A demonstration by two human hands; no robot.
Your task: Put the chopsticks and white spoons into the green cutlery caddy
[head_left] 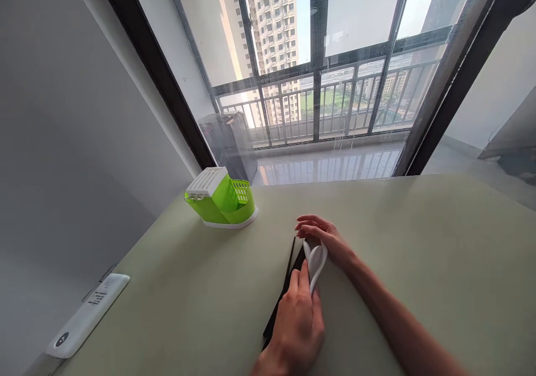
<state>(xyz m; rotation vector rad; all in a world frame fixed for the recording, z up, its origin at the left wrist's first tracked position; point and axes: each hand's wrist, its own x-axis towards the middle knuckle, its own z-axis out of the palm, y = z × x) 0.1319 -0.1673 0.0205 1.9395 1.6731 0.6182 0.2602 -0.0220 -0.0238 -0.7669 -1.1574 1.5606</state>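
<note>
The left hand (296, 314) clasps white spoons (317, 260) inward of the table's (397, 242) far edge; the right hand (329, 236) curls beside them, its hold unclear. They look light, stiff and slippery, best taken by the handles.

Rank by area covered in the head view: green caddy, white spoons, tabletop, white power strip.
1. Tabletop
2. Green caddy
3. White power strip, longer than the caddy but narrow
4. White spoons, partly covered by the fingers, still clearly smallest
</note>
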